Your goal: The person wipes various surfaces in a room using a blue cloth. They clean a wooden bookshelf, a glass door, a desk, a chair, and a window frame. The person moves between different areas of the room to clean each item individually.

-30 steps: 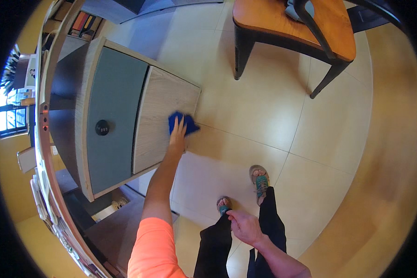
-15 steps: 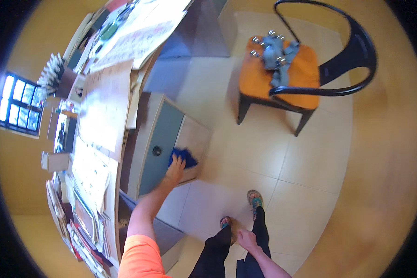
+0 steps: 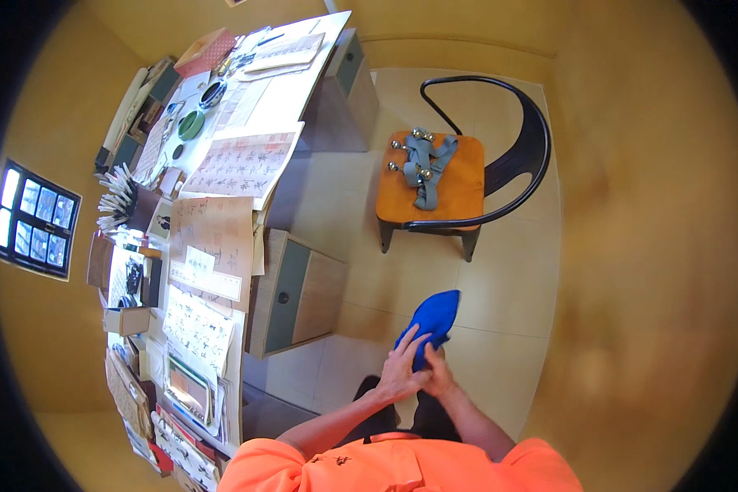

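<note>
A bright blue cloth (image 3: 435, 314) is bunched in front of my body, its pointed end sticking up and away from me. My left hand (image 3: 399, 374) has its fingers over the cloth's lower left edge. Close against it, my right hand (image 3: 439, 374) grips the lower right part of the cloth, and the thumbs nearly meet. The folds under my fingers are hidden. Beyond the cloth, several silver bells on grey straps (image 3: 426, 170) lie on the orange seat of a chair (image 3: 459, 198) with black curved arms.
A long desk (image 3: 316, 61) runs along my left, covered with calligraphy sheets (image 3: 242, 164), a green round dish (image 3: 191, 125), a pot of brushes (image 3: 119, 197) and stacked papers. Under it stands a drawer cabinet (image 3: 320, 295) with a blue-grey front. Pale tiled floor (image 3: 500, 353) lies ahead.
My left hand has brought the blue cloth from beside the drawer cabinet to in front of my body. My right hand has come up from near my leg to meet it.
</note>
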A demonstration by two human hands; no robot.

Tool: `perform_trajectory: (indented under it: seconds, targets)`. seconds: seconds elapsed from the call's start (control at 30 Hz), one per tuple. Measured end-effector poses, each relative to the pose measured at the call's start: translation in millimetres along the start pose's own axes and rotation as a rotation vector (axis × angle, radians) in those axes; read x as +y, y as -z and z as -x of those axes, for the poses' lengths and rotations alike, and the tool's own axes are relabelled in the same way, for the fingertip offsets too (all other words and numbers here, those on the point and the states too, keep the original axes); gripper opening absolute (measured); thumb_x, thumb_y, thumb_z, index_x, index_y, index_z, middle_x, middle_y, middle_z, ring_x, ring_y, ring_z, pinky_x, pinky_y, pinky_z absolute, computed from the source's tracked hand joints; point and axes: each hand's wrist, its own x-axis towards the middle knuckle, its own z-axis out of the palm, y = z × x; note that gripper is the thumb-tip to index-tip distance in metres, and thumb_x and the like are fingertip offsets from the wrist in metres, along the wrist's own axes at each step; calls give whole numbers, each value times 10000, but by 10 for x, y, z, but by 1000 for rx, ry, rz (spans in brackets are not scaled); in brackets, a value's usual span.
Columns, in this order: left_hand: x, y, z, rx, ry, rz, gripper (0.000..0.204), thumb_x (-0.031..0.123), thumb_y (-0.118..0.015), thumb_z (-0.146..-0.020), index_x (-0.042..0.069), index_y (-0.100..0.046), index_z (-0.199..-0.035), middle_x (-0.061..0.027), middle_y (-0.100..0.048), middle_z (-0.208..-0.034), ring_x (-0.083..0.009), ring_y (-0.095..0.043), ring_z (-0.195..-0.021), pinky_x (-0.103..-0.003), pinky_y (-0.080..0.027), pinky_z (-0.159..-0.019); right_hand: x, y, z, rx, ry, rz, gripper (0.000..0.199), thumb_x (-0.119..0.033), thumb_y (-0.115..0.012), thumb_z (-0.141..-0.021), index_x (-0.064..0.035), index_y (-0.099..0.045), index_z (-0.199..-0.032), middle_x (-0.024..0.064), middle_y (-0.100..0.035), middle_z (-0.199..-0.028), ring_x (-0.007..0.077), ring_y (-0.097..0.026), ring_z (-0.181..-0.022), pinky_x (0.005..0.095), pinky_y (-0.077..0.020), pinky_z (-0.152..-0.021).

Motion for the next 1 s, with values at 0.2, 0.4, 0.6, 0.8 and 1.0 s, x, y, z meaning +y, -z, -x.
perform_trajectory:
  seconds: [0.2,0.4,0.6,0.8,1.0]
  targets:
    - [339,611,-881,179,-143,430,416,110,-634,-823,65,-582,-1233,-118,-429,-1401,-198,-484,-1190,-289,-438,-878,-1447,-1150,-622,-59,26,448,371,-172,-651,-802,-30,-580,-1137,53,-640,-1007,160,-620,-917,303,-498,-811]
    - [-165,1201,-2248,508,93,618,372,2,-534,-862,23,-540,-1233,-70,-569,-1198,-157,-542,-1097,-282,-418,-927,-2675,-1862,-2185,-144,270,1132,449,-254,-713,-745,-17,-582,-1103,38,-626,-914,136,-593,-825,315,-487,-772]
    - [-1195,1285,-3358,427,375,610,377,68,-606,-843,23,-551,-1213,-112,-597,-1131,-173,-583,-971,-306,-463,-861,-3250,-990,-3887,477,169,2253,590,-437,-692,-678,-61,-551,-1110,215,-606,-1108,397,-581,-1014,508,-462,-844]
    - [-1846,981,-4067,249,506,457,508,203,-687,-809,10,-520,-1249,-149,-591,-1146,-201,-599,-977,-323,-480,-849,-2253,948,-4403,697,-205,2238,594,-404,-645,-751,-73,-457,-1206,292,-483,-1199,468,-480,-1105,562,-406,-899]
    - [-1987,588,-4595,140,624,424,934,456,-775,-679,-29,-362,-1361,-254,-445,-1341,-356,-428,-1256,-405,-347,-1036,-2875,374,-4845,634,-93,2390,578,-326,-683,-752,-84,-421,-1207,285,-419,-1181,487,-446,-1094,582,-409,-868]
